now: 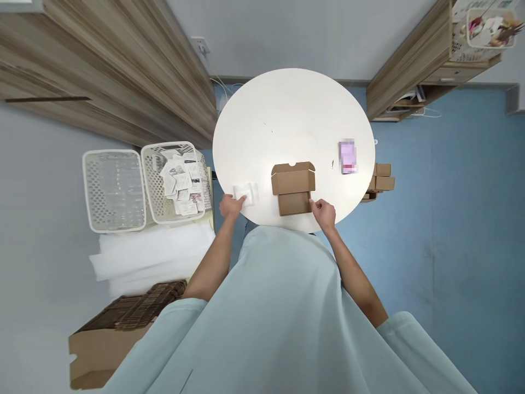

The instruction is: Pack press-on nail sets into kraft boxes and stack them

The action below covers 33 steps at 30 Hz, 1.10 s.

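Note:
An open brown cardboard box (pixel 294 203) lies near the front edge of the white oval table (pixel 295 104), its lid folded back away from me. My right hand (pixel 324 213) grips the box's right wall between thumb and fingers. At the table's left front edge, my left hand (pixel 232 206) pinches a small white packet (pixel 251 193) with the thumb on top. The packet looks like soft, partly clear wrapping; what is inside cannot be made out. A pink-purple pack (pixel 348 156), blurred, lies on the right of the table.
Left of the table stand a basket of printed packets (pixel 151 186) and a basket of clear plastic items (pixel 87 191). White sheets (pixel 151 251) and flat cardboard (pixel 106 345) lie nearer me. Small brown boxes (pixel 384 183) are stacked beyond the table's right edge.

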{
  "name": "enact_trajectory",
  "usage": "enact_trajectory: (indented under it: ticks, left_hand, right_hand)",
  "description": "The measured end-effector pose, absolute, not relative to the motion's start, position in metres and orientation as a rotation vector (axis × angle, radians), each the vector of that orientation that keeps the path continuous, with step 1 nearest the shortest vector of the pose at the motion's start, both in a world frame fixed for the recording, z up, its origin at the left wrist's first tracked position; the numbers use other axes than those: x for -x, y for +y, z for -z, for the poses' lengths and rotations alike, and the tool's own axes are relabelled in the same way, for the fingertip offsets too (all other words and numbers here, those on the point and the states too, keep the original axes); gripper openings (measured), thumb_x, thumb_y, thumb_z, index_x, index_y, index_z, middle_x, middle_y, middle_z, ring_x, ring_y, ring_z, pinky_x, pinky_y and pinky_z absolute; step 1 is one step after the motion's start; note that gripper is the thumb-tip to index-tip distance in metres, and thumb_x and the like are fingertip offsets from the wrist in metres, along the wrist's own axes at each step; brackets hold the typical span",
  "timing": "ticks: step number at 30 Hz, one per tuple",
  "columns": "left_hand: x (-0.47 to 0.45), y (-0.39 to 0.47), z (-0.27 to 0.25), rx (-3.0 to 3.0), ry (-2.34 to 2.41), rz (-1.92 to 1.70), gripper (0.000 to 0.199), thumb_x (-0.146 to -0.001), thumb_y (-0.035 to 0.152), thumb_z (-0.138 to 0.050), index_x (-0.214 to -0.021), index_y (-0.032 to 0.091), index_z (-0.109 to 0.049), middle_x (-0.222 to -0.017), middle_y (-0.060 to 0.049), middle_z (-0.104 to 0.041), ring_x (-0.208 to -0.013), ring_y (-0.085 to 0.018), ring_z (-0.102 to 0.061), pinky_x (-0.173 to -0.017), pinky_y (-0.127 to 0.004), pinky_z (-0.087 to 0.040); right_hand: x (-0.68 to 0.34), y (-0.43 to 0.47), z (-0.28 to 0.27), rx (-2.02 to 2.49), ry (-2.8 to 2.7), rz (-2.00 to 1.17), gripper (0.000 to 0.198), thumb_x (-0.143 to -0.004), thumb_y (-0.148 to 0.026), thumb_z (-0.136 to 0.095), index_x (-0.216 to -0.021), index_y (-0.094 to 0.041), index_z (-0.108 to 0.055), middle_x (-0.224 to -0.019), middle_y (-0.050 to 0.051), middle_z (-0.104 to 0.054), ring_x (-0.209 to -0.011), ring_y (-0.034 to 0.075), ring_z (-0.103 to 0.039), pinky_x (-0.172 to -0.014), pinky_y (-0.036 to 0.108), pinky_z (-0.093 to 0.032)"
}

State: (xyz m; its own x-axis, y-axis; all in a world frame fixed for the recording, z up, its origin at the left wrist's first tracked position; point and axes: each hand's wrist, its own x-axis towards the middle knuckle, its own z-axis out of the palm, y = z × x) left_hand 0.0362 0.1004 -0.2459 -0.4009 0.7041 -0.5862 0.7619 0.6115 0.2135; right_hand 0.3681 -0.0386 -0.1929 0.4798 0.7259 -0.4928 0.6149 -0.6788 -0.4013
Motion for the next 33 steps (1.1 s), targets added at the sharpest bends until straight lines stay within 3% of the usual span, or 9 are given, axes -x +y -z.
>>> enact_trajectory:
  ticks: [6, 11, 16, 19, 22, 26, 30, 33]
  left_hand:
    - [-0.050, 0.098, 0.241, -1.242, 2.117, 0.113, 0.031, -0.086, 0.051, -0.078, -0.095, 0.022, -0.071, -0.112, -0.014, -0.079, -0.109, -0.034, -0.074, -0.088, -0.039, -0.054]
    - [-0.076, 0.066, 0.231, -1.222, 2.036, -0.061, 0.030, -0.084, 0.051, -0.075, -0.081, 0.022, -0.069, -0.091, -0.007, -0.076, -0.094, -0.027, -0.070, -0.079, -0.033, -0.050]
    - [-0.090, 0.022, 0.211, -0.920, 1.632, -0.398, 0.051, -0.072, 0.063, -0.084, -0.097, 0.018, -0.079, -0.094, -0.006, -0.077, -0.085, -0.022, -0.066, -0.074, -0.031, -0.048]
    - [-0.098, 0.007, 0.198, -0.824, 1.467, -0.388, 0.067, -0.065, 0.070, -0.089, -0.104, 0.016, -0.082, -0.096, -0.010, -0.078, -0.083, -0.023, -0.066, -0.072, -0.032, -0.049]
    - [-0.111, 0.002, 0.191, -0.826, 1.399, -0.334, 0.070, -0.063, 0.073, -0.090, -0.103, 0.016, -0.083, -0.096, -0.011, -0.078, -0.083, -0.022, -0.065, -0.071, -0.032, -0.048]
    - [-0.132, 0.004, 0.192, -0.827, 1.331, -0.304, 0.065, -0.064, 0.069, -0.091, -0.101, 0.017, -0.082, -0.097, -0.008, -0.079, -0.085, -0.021, -0.067, -0.075, -0.032, -0.049]
    - [-0.158, 0.012, 0.203, -0.991, 1.577, -0.197, 0.048, -0.072, 0.061, -0.088, -0.090, 0.018, -0.077, -0.094, -0.006, -0.078, -0.088, -0.023, -0.070, -0.077, -0.032, -0.049]
    - [-0.176, 0.020, 0.212, -1.129, 1.775, -0.092, 0.041, -0.080, 0.050, -0.086, -0.104, 0.021, -0.072, -0.101, -0.005, -0.080, -0.098, -0.025, -0.074, -0.084, -0.032, -0.051]
  right_hand:
    - [-0.375, -0.037, 0.195, 2.491, -1.254, -1.009, 0.044, -0.107, -0.057, -0.054, -0.080, -0.024, -0.066, -0.090, 0.006, -0.079, -0.081, 0.022, -0.069, -0.069, 0.029, -0.043]
    - [-0.376, -0.033, 0.195, 2.324, -1.323, -1.112, 0.039, -0.104, -0.054, -0.060, -0.084, -0.023, -0.072, -0.093, 0.006, -0.081, -0.087, 0.022, -0.072, -0.075, 0.029, -0.048]
    - [-0.374, -0.026, 0.190, 1.974, -1.192, -1.477, 0.033, -0.096, -0.053, -0.072, -0.098, -0.021, -0.081, -0.104, 0.006, -0.083, -0.098, 0.022, -0.075, -0.087, 0.030, -0.056]
    - [-0.373, -0.025, 0.189, 1.688, -1.009, -1.788, 0.044, -0.089, -0.058, -0.080, -0.114, -0.021, -0.082, -0.119, 0.009, -0.082, -0.112, 0.024, -0.075, -0.096, 0.034, -0.059]
    - [-0.372, -0.026, 0.193, 1.471, -0.898, -1.939, 0.051, -0.080, -0.059, -0.089, -0.116, -0.023, -0.084, -0.117, 0.008, -0.083, -0.111, 0.025, -0.077, -0.101, 0.038, -0.060]
    - [-0.369, -0.032, 0.209, 1.524, -0.859, -1.802, 0.043, -0.076, -0.057, -0.090, -0.097, -0.021, -0.084, -0.100, 0.004, -0.083, -0.096, 0.023, -0.077, -0.091, 0.035, -0.062]
    - [-0.372, -0.031, 0.224, 1.794, -0.849, -1.581, 0.028, -0.083, -0.047, -0.083, -0.085, -0.020, -0.081, -0.090, 0.003, -0.082, -0.086, 0.020, -0.076, -0.083, 0.031, -0.062]
    - [-0.375, -0.024, 0.229, 1.989, -0.942, -1.474, 0.015, -0.089, -0.035, -0.076, -0.088, -0.022, -0.082, -0.091, 0.002, -0.082, -0.084, 0.019, -0.077, -0.082, 0.029, -0.062]
